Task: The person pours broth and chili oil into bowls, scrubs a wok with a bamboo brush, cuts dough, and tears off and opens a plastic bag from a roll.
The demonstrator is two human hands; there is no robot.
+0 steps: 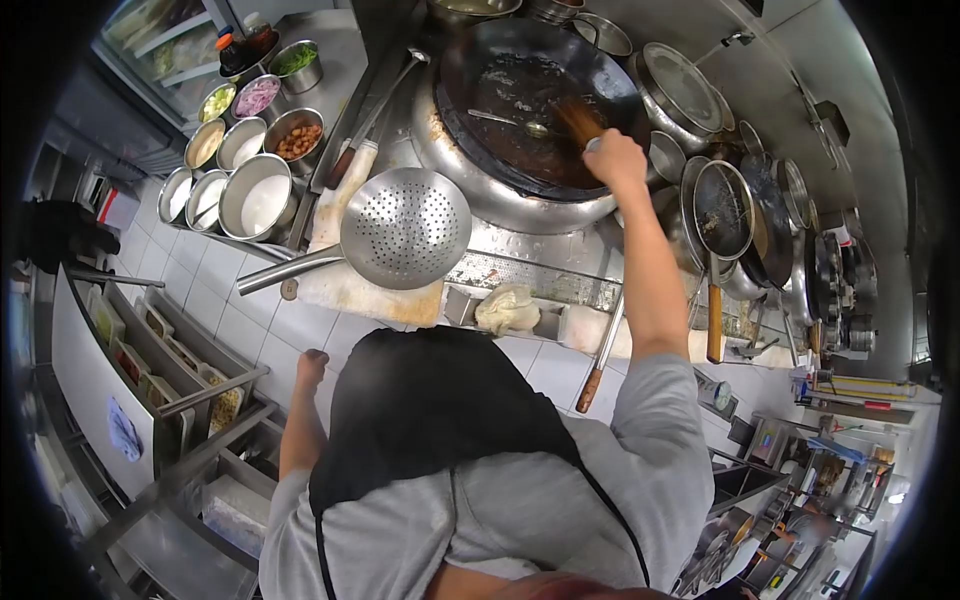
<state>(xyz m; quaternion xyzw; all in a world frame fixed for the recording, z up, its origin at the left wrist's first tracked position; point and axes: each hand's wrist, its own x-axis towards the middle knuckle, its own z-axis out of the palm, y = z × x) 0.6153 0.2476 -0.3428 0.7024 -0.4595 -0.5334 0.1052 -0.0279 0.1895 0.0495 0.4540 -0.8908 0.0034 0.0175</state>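
A large dark wok (500,160) sits on the round steel burner, with dark wet liquid in its bottom. My right hand (614,160) is closed round the end of a brown bristle brush (577,118), whose bristles reach into the wok. Beside the bristles a metal spoon (493,117) lies in the wok. At my left side hangs my left hand (312,366), its fingers curled, touching no object that shows. Between that hand and the wok rests a perforated steel strainer (406,228), its handle pointing left.
Steel containers with chopped ingredients (258,97) and white contents stand at the upper left. A long-handled ladle (375,115) lies beside the wok. Sieves (723,210) and pans crowd the right. A crumpled cloth (507,309) lies at the counter's front edge.
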